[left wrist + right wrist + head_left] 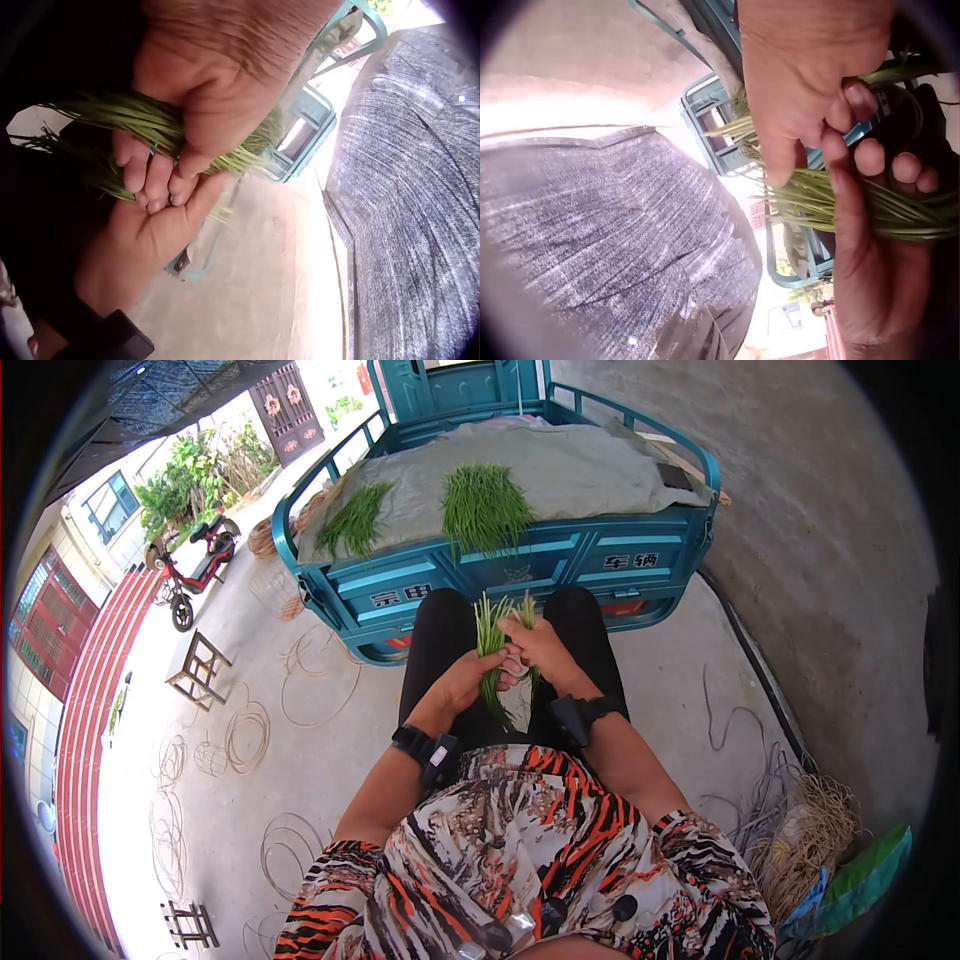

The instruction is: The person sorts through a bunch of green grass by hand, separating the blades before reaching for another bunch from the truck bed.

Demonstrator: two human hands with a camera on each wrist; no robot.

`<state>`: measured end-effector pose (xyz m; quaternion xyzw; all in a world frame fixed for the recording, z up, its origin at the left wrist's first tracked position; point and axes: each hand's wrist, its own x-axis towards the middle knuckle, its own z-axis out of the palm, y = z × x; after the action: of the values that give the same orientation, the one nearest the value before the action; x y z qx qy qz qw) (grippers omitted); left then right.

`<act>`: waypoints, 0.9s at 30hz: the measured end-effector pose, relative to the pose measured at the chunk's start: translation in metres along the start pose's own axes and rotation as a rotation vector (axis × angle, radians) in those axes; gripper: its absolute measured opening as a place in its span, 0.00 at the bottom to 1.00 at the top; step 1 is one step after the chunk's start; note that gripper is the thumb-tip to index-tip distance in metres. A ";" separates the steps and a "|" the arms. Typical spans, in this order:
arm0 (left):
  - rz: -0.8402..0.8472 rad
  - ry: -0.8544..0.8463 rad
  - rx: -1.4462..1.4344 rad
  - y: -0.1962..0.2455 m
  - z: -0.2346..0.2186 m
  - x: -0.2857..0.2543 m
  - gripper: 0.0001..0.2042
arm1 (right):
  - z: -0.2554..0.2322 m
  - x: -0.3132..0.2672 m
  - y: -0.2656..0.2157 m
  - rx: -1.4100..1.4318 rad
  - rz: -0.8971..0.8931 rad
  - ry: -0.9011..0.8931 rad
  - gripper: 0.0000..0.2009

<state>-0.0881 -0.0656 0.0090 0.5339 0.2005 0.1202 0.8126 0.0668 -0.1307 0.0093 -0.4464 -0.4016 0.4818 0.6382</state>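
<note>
Over the lap, the left hand grips a bundle of long green stalks, its pale ends pointing up and the thin tips hanging down. The right hand holds a smaller bunch beside it, and the fingers of both hands touch between the bunches. In the left wrist view the left hand curls over the stalks, with the right hand below. The right wrist view has the right hand against the left hand and its bundle.
A teal cart stands in front of the knees, its bed covered by a grey sheet with two green piles on it. Wire coils and a stool are at left, dry strands at right.
</note>
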 end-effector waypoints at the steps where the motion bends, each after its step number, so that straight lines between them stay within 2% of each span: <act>1: 0.003 0.006 -0.006 0.000 0.000 0.000 0.11 | 0.001 0.002 0.004 -0.051 -0.008 -0.024 0.14; 7: 0.039 0.043 -0.036 -0.004 -0.004 0.002 0.12 | -0.001 0.002 0.004 -0.213 0.052 0.119 0.14; 13: 0.059 0.049 -0.050 -0.004 -0.005 0.001 0.13 | -0.009 0.000 0.004 0.006 0.036 0.112 0.15; 16: 0.055 0.068 -0.065 -0.005 -0.004 0.001 0.13 | -0.009 0.003 0.004 0.168 -0.015 0.218 0.14; 19: 0.028 0.090 -0.079 -0.002 0.001 -0.001 0.12 | -0.013 0.006 0.006 0.332 -0.001 0.236 0.13; 25: -0.003 0.069 -0.012 -0.002 0.003 0.000 0.10 | -0.013 0.005 0.003 0.245 0.065 0.110 0.13; 27: -0.011 0.044 0.015 -0.001 0.004 -0.001 0.10 | -0.002 -0.002 -0.006 0.218 0.089 0.136 0.13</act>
<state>-0.0869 -0.0697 0.0098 0.5363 0.2222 0.1259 0.8045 0.0695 -0.1341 0.0141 -0.4235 -0.2825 0.5188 0.6868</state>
